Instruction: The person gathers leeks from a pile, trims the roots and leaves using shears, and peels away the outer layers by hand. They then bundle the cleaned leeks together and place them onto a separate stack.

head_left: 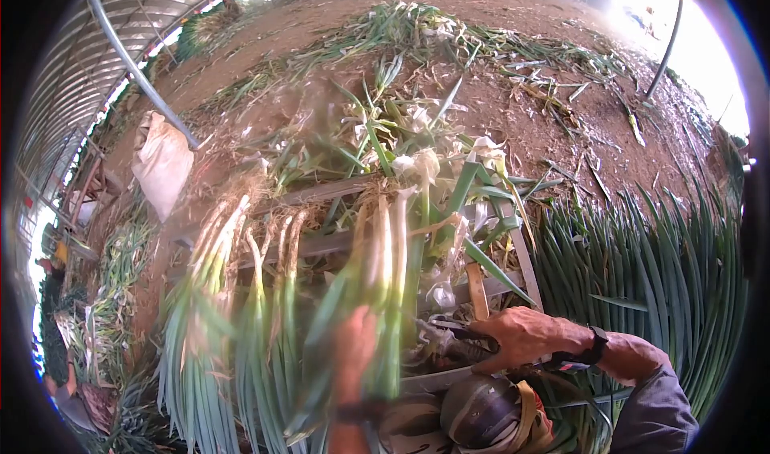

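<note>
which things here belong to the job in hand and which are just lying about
Likely the job: long green-and-white onion stalks at the left hand; grey slatted rack beneath them

Apparently lying about: torn green leaves strewn on brown soil; beige cloth sack at left

One camera sat on the person's head. It looked forward and down. The left hand (355,348) and the right hand (521,338) were close to it, low in the frame. The long green plants (393,269) by the left hand were close too. The brown ground (513,13) went far off toward the top. A curved roof (72,77) showed at the upper left. The view was very wide and round, with dark corners.
</note>
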